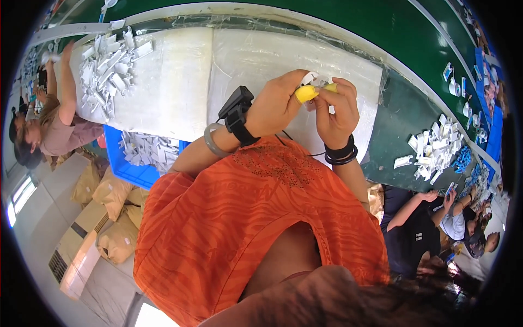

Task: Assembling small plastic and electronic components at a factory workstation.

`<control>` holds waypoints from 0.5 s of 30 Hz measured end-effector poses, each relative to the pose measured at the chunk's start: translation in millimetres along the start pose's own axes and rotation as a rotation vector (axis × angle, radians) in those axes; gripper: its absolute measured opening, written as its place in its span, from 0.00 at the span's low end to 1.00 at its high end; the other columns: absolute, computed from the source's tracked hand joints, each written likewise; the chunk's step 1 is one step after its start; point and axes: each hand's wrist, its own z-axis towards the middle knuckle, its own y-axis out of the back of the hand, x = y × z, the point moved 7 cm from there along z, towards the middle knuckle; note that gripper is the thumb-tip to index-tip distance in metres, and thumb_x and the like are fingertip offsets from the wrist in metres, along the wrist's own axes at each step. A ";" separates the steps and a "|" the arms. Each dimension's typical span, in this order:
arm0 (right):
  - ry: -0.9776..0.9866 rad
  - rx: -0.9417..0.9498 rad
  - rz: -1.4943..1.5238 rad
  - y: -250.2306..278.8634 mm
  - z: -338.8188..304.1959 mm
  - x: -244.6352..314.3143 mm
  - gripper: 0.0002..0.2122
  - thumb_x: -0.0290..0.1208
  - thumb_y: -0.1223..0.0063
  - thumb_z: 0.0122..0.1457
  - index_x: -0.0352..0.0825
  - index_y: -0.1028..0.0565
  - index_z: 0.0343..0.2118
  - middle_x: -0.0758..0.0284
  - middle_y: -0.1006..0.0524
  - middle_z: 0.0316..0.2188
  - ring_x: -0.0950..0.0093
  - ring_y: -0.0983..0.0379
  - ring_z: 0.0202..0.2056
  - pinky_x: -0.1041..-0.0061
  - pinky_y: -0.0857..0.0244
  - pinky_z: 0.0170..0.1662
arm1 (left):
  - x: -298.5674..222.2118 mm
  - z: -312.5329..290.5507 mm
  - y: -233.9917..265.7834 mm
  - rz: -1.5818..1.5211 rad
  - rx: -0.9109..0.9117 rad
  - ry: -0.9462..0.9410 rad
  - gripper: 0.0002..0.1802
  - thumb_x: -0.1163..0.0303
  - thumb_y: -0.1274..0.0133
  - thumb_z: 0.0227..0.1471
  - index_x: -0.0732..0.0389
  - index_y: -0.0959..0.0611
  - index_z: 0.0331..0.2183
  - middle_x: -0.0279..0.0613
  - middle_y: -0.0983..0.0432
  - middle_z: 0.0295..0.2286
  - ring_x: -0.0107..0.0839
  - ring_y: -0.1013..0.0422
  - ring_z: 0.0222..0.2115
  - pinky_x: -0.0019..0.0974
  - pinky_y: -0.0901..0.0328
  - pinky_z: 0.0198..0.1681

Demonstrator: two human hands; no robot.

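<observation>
Over the worktable, both hands are raised close together around a small white plastic part (310, 79). My left hand (277, 103) is closed on it, a yellow finger cot (306, 94) covering one digit. From the other side, my right hand (339, 109) pinches at the same part with bent fingers, near a second patch of yellow. The fingers hide most of the part, so its full shape cannot be made out. A black strapped device (238, 111) and a pale bangle (211, 140) are on my left wrist; dark bands (341, 152) circle the right.
White plastic parts (111, 71) lie heaped on the left of the pale sheeted tabletop (245, 60). Below them, a blue crate (115, 152) holds more. Another white pile (436, 147) sits at the right beside small blue pieces (462, 159). Co-workers are at both sides; a green surface (348, 22) runs beyond.
</observation>
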 end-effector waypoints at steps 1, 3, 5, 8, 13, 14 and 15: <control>-0.023 -0.025 -0.015 0.3 -1.1 -0.4 0.11 0.17 0.37 0.45 0.36 0.21 0.32 0.64 0.27 0.30 0.61 0.29 0.36 0.64 0.33 0.44 | 2.1 1.2 0.5 -0.007 0.002 0.001 0.15 0.76 0.55 0.54 0.66 0.27 0.46 0.54 0.24 0.32 0.55 0.27 0.33 0.42 0.32 0.37; -0.042 -0.016 -0.014 -0.6 -2.3 -2.5 0.10 0.17 0.37 0.45 0.36 0.22 0.32 0.63 0.27 0.31 0.61 0.28 0.37 0.65 0.33 0.44 | 4.2 2.8 1.8 -0.014 0.001 0.001 0.15 0.76 0.55 0.54 0.65 0.27 0.45 0.55 0.24 0.30 0.56 0.28 0.32 0.42 0.32 0.36; -0.058 -0.008 -0.014 1.8 -0.8 -5.8 0.10 0.17 0.38 0.46 0.36 0.22 0.32 0.63 0.27 0.32 0.61 0.28 0.37 0.66 0.33 0.43 | 5.9 4.3 2.9 -0.034 0.020 0.016 0.14 0.75 0.55 0.56 0.64 0.27 0.45 0.50 0.24 0.28 0.45 0.25 0.28 0.38 0.32 0.31; -0.213 0.154 0.217 -4.6 2.1 -21.5 0.11 0.22 0.41 0.53 0.35 0.24 0.40 0.62 0.25 0.38 0.67 0.28 0.39 0.68 0.33 0.43 | 18.4 2.3 -3.1 -0.335 0.103 0.107 0.14 0.70 0.59 0.64 0.62 0.29 0.50 0.35 0.29 0.25 0.20 0.36 0.20 0.26 0.37 0.24; -0.851 0.326 0.840 -36.1 -22.5 -68.8 0.22 0.35 0.48 0.63 0.32 0.36 0.57 0.65 0.28 0.49 0.77 0.27 0.42 0.79 0.29 0.40 | 11.9 1.0 3.0 -0.364 0.081 0.111 0.13 0.74 0.54 0.58 0.63 0.30 0.46 0.38 0.25 0.27 0.19 0.30 0.22 0.25 0.33 0.24; -1.000 0.436 0.946 -47.7 -30.3 -65.6 0.23 0.35 0.47 0.63 0.32 0.36 0.57 0.64 0.29 0.49 0.77 0.27 0.42 0.80 0.29 0.38 | 13.4 1.1 5.6 -0.347 0.074 0.134 0.13 0.75 0.54 0.58 0.63 0.30 0.46 0.39 0.24 0.28 0.21 0.29 0.23 0.26 0.32 0.25; -0.967 0.354 0.882 -44.3 -27.9 -66.4 0.25 0.35 0.43 0.60 0.31 0.35 0.57 0.64 0.28 0.48 0.77 0.27 0.40 0.80 0.29 0.37 | 9.4 0.6 9.5 -0.416 0.024 0.164 0.12 0.74 0.51 0.58 0.65 0.29 0.44 0.41 0.23 0.30 0.22 0.27 0.25 0.25 0.31 0.28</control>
